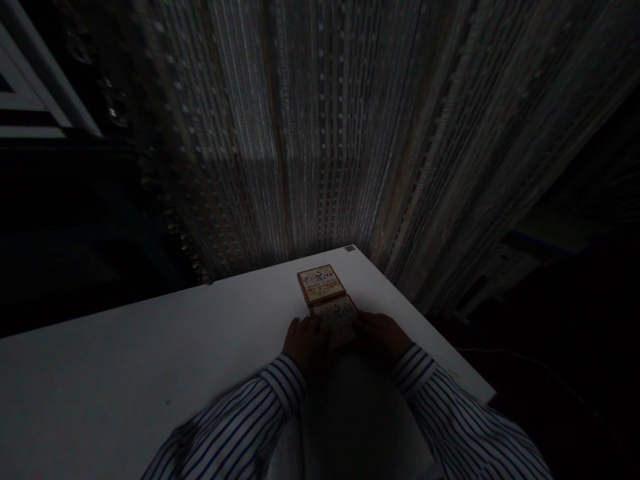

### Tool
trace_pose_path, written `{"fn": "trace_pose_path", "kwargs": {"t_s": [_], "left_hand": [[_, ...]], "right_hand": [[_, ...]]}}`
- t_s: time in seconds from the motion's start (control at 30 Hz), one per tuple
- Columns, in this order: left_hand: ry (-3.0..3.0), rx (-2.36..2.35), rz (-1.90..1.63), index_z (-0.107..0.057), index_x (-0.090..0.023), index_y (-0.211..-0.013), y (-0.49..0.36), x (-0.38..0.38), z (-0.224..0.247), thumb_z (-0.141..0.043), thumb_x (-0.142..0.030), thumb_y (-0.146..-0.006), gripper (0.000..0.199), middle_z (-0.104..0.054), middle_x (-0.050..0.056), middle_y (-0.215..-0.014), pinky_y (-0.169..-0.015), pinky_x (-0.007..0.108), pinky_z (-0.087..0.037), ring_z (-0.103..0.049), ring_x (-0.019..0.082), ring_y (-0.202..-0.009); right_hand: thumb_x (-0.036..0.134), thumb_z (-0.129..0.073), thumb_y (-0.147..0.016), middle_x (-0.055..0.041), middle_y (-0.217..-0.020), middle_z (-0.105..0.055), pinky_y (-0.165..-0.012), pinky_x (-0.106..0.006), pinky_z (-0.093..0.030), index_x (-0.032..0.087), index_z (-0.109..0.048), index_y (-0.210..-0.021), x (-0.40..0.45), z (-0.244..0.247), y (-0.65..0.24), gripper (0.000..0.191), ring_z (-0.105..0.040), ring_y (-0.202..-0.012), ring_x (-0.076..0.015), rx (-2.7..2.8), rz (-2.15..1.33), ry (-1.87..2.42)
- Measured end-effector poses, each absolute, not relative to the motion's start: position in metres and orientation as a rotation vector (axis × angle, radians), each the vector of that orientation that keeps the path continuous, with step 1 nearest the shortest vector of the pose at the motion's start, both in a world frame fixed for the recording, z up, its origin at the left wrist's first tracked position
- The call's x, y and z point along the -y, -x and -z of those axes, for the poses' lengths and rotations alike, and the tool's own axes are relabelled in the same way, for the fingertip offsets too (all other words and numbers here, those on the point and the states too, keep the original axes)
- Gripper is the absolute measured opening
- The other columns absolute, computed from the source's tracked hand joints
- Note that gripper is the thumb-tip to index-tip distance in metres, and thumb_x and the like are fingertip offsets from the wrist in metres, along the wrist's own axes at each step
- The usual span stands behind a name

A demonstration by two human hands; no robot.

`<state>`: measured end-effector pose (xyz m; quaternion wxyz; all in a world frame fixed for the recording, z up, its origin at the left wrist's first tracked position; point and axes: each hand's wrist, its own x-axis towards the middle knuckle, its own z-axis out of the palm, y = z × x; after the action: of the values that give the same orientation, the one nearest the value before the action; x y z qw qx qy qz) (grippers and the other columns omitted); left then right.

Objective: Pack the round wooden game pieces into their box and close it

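Two square boards with brown wooden-looking rims and small printed figures lie on the white table (200,333). The farther picture board (321,283) lies flat and untouched. Just in front of it, nearly edge to edge, is the nearer picture board (341,312), in deep shadow. My left hand (306,339) holds its left edge with bent fingers. At the right edge, my right hand (381,333) grips it, fingers reaching onto the surface. The lower part of this board is dark, so details there are hard to make out.
A striped, shimmering curtain (320,133) hangs behind the table's far edge. A small dark label (349,248) sits at the far corner. A thin pale cable (505,351) runs past the right side. The room is very dim.
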<state>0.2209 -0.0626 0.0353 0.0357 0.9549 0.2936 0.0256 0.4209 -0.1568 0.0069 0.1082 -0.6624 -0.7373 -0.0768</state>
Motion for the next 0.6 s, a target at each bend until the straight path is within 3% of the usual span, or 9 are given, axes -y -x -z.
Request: {"fn": "trace_pose_path", "kwargs": {"t_s": [0.6], "left_hand": [[-2.937,-0.902,-0.073,-0.047,-0.021,-0.120,-0.221,0.062,-0.031,-0.054,-0.050,-0.071,0.057,-0.044,0.013,-0.129,-0.094,0.052,-0.024,-0.041,0.033,-0.113]], "right_hand": [[0.040,-0.054,-0.076,-0.0150,-0.121,-0.052,-0.081,-0.042,-0.043,0.018,-0.052,-0.116,0.155,0.001,-0.425,0.045,-0.054,-0.100,-0.0272,2.169,0.272,1.840]]}}
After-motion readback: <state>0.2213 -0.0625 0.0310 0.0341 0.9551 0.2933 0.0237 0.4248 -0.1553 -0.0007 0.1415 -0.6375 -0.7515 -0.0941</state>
